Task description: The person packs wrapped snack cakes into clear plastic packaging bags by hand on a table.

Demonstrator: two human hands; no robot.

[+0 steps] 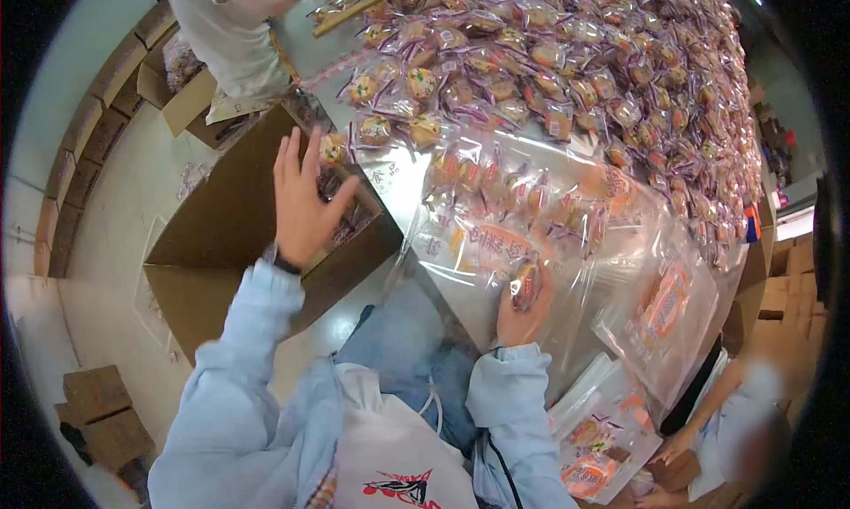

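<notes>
My left hand (308, 199) is spread, fingers apart, over the edge of an open cardboard box (212, 217) that has wrapped items inside. Just beyond its fingertips lies a small wrapped snack (333, 148). My right hand (524, 305) is at the table's near edge, closed round a wrapped snack (526, 281). Beside it a large clear printed bag (487, 248) lies on the metal table, with a row of wrapped snacks (491, 180) in it.
A large heap of wrapped snacks (602, 75) covers the far table. More printed bags (664, 301) lie at the right. A co-worker's sleeve (235, 44) reaches in at the top left; another person (744, 420) works at the lower right. Stacked boxes (106, 412) stand lower left.
</notes>
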